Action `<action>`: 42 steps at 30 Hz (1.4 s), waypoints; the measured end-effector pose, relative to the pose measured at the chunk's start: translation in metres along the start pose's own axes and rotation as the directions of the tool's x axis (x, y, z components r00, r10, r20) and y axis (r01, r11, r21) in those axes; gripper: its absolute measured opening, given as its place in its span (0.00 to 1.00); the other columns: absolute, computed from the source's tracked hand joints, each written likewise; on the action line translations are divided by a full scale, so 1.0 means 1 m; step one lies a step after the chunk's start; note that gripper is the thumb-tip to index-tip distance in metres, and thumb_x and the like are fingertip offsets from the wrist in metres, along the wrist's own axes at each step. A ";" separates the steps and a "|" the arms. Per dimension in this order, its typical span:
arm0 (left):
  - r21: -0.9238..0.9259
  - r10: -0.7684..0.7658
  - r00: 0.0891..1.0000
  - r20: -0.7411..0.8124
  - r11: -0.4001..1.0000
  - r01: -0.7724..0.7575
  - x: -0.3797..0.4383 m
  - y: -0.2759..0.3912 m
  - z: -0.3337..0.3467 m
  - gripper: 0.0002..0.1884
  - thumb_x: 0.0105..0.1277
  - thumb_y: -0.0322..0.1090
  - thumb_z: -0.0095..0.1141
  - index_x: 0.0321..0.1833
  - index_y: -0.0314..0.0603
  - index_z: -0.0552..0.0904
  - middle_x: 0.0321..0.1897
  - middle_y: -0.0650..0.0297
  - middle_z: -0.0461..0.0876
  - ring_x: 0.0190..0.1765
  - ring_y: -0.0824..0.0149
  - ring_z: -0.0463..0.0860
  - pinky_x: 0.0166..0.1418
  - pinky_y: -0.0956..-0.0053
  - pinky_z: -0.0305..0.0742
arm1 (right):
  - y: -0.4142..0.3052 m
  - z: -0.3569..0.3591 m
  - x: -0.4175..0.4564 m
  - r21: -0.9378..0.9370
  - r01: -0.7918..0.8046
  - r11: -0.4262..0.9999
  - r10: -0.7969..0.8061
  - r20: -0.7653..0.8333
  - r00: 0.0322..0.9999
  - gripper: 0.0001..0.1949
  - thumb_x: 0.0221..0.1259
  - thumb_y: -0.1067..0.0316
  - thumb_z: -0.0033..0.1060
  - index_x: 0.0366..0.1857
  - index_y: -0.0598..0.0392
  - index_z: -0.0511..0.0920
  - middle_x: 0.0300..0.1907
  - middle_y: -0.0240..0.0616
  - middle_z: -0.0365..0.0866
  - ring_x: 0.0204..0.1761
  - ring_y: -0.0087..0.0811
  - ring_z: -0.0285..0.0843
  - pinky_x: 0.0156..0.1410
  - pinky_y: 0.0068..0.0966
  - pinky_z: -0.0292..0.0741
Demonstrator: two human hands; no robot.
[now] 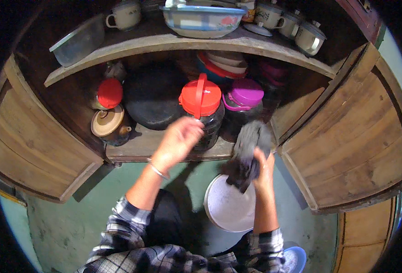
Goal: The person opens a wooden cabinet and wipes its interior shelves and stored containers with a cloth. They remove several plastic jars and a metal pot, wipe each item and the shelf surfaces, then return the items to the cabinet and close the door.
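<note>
My left hand point(183, 136) is just in front of the glass jar point(209, 131) with a red lid point(201, 97) and a raised red strap handle; whether its fingers grip anything is unclear. A crumpled dark grey cloth point(252, 143) is held in my right hand point(265, 167), above a white basin point(230, 204) on the floor. Right of the red-lidded jar stands a dark jar point(233, 128) with a purple lid point(247, 92). A large round black pan or lid point(153, 99) leans behind, to the left.
A brown clay pot point(107, 123) and a smaller red-lidded jar point(109, 92) stand at left. The upper shelf point(183, 44) bears an enamel basin point(204, 22), a plastic tub point(79, 41) and mugs. Wooden doors point(40, 146) flank the cupboard. A blue basin point(294, 261) with suds sits at lower right.
</note>
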State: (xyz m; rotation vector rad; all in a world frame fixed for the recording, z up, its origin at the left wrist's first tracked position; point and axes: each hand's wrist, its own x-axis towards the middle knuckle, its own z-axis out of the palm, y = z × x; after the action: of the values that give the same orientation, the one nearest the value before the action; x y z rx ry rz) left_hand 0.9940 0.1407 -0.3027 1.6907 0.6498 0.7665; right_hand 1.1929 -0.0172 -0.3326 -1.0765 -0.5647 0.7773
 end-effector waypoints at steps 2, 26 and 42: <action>0.126 0.192 0.953 -0.232 0.978 -0.166 0.025 0.006 -0.034 0.12 0.64 0.27 0.51 0.50 0.35 0.77 0.42 0.62 0.81 0.48 0.72 0.79 0.54 0.76 0.71 | -0.021 0.032 0.038 -0.161 0.087 0.983 -0.092 -0.026 0.995 0.23 0.58 0.62 0.59 0.57 0.60 0.71 0.51 0.37 0.77 0.50 0.29 0.74 0.57 0.28 0.71; 0.459 0.082 0.996 -0.039 0.887 -0.055 0.142 -0.008 -0.023 0.19 0.49 0.32 0.54 0.47 0.36 0.78 0.43 0.44 0.81 0.50 0.44 0.78 0.53 0.59 0.73 | 0.070 0.076 0.045 -0.880 0.314 0.357 -0.577 0.057 0.815 0.29 0.57 0.61 0.60 0.58 0.70 0.66 0.57 0.62 0.69 0.59 0.57 0.66 0.64 0.42 0.65; 0.232 0.211 0.975 0.070 0.947 -0.221 0.078 -0.012 -0.043 0.30 0.43 0.15 0.42 0.55 0.34 0.71 0.52 0.55 0.71 0.60 0.58 0.71 0.67 0.70 0.62 | 0.018 0.064 0.128 -0.707 0.409 0.577 -0.240 0.332 0.912 0.24 0.52 0.59 0.52 0.53 0.62 0.74 0.46 0.57 0.79 0.51 0.53 0.76 0.56 0.37 0.71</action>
State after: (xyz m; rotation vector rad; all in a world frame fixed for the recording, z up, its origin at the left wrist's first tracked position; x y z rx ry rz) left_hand 1.0107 0.2287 -0.2940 2.0189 0.5473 0.8271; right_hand 1.2190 0.1238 -0.3204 -1.6193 -1.3186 0.2822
